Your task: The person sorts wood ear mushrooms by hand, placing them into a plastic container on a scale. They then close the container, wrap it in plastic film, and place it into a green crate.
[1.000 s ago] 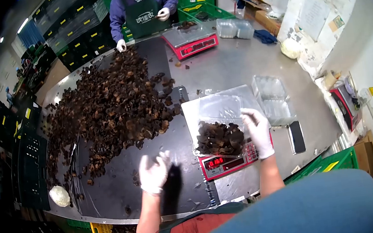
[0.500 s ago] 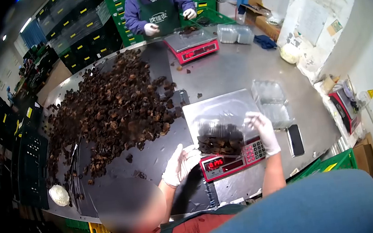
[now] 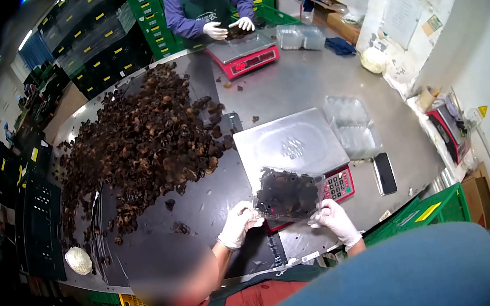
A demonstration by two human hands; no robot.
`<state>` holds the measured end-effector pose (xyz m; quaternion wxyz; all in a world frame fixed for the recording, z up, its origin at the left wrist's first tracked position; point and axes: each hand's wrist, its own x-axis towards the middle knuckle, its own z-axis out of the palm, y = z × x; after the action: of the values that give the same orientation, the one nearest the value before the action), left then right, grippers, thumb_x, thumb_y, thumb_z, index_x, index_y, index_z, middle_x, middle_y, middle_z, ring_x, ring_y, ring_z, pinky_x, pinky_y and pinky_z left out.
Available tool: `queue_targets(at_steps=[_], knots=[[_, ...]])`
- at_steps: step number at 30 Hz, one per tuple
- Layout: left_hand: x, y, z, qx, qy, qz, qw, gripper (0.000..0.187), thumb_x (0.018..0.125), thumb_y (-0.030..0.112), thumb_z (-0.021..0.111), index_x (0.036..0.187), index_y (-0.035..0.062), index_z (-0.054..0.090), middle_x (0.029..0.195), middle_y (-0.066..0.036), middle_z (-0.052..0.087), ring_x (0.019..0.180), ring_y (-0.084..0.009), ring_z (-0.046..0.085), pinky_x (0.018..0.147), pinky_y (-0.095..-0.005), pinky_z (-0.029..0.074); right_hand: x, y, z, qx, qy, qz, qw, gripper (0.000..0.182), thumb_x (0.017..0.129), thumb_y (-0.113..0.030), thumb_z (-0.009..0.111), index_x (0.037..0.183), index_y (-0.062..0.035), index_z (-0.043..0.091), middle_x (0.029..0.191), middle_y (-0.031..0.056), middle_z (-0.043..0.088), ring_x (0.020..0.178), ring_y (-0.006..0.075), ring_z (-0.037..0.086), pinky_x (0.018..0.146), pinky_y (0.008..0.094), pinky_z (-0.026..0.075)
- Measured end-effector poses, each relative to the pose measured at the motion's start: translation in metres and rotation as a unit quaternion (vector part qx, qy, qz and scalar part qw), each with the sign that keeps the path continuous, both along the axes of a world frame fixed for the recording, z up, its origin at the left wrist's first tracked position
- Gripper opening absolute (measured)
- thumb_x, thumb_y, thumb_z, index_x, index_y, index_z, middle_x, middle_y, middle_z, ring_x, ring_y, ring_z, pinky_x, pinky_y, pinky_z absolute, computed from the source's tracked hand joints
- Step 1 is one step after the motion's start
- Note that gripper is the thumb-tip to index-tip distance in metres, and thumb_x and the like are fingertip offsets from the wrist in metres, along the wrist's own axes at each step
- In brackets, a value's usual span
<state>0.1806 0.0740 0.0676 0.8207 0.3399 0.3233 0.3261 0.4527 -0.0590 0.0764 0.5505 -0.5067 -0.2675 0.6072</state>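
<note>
From where I stand, both of the person's gloved hands are on one thing: a clear plastic box [image 3: 289,193] full of dark, crinkled pieces. The left hand [image 3: 240,225] has its fingers curled in, thumb and fingertips gripping the box's left end; the right hand [image 3: 334,222] is bent the same way at the near right corner, its fingertips closed on the plastic. Neither palm is spread — each hand holds the box by its edge only. The box sits over the near side of a red scale [image 3: 338,184], covering most of the display but leaving the keypad in sight; whether its underside touches the scale, I cannot tell. Behind it, the scale's metal plate [image 3: 288,136] shows bare. Just right of that plate are clear empty boxes [image 3: 352,125], and nearer the edge a phone [image 3: 385,173] lies on the metal table [image 3: 309,82]. Off to the left spreads a broad heap of dark pieces [image 3: 141,140], with a round white object [image 3: 78,260] at the table's near left edge. Across the table a co-worker [image 3: 207,6] in a green apron has two gloved hands — fingers fairly straight — beside a dark clump [image 3: 237,33] on another red scale [image 3: 243,61].
</note>
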Motion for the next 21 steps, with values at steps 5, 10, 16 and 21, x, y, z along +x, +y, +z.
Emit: queue_targets(at_steps=[5, 10, 16, 21], knots=[[-0.017, -0.014, 0.005, 0.063, 0.053, -0.021, 0.996, 0.011, 0.086, 0.001, 0.056, 0.096, 0.0031, 0.055, 0.083, -0.006, 0.060, 0.075, -0.0179, 0.064, 0.071, -0.0293, 0.055, -0.024, -0.019, 0.000, 0.046, 0.012, -0.026, 0.999, 0.033, 0.084, -0.001, 0.065, 0.109, -0.0032, 0.044, 0.093, 0.0123, 0.063, 0.083, 0.0210, 0.066, 0.081, 0.0352, 0.056], [-0.035, -0.023, 0.004, 0.173, 0.071, 0.008, 0.982, 0.009, 0.084, -0.002, 0.053, 0.092, 0.0035, 0.054, 0.081, -0.007, 0.061, 0.071, -0.0166, 0.064, 0.063, -0.0267, 0.053, -0.050, -0.022, 0.004, 0.056, -0.010, -0.044, 0.997, 0.030, 0.080, 0.007, 0.056, 0.106, -0.0022, 0.044, 0.090, 0.0101, 0.061, 0.084, 0.0168, 0.064, 0.077, 0.0297, 0.055], [-0.049, -0.027, 0.017, 0.165, 0.066, 0.037, 0.983, 0.009, 0.084, -0.002, 0.055, 0.088, 0.0055, 0.052, 0.079, -0.006, 0.061, 0.066, -0.0140, 0.061, 0.061, -0.0251, 0.051, -0.071, -0.022, 0.012, 0.058, -0.086, -0.057, 0.993, 0.027, 0.081, 0.011, 0.054, 0.102, -0.0021, 0.043, 0.089, 0.0089, 0.058, 0.081, 0.0155, 0.063, 0.071, 0.0289, 0.056], [-0.057, -0.033, 0.059, 0.389, 0.185, -0.110, 0.896, 0.080, 0.083, 0.010, 0.068, 0.149, 0.0035, 0.024, 0.134, -0.018, 0.048, 0.120, -0.0270, 0.052, 0.103, -0.0392, 0.039, -0.059, -0.023, 0.028, 0.247, -0.487, -0.077, 0.834, 0.023, 0.072, 0.012, 0.058, 0.088, -0.0032, 0.054, 0.098, 0.0142, 0.064, 0.090, 0.0221, 0.064, 0.078, 0.0307, 0.051]])
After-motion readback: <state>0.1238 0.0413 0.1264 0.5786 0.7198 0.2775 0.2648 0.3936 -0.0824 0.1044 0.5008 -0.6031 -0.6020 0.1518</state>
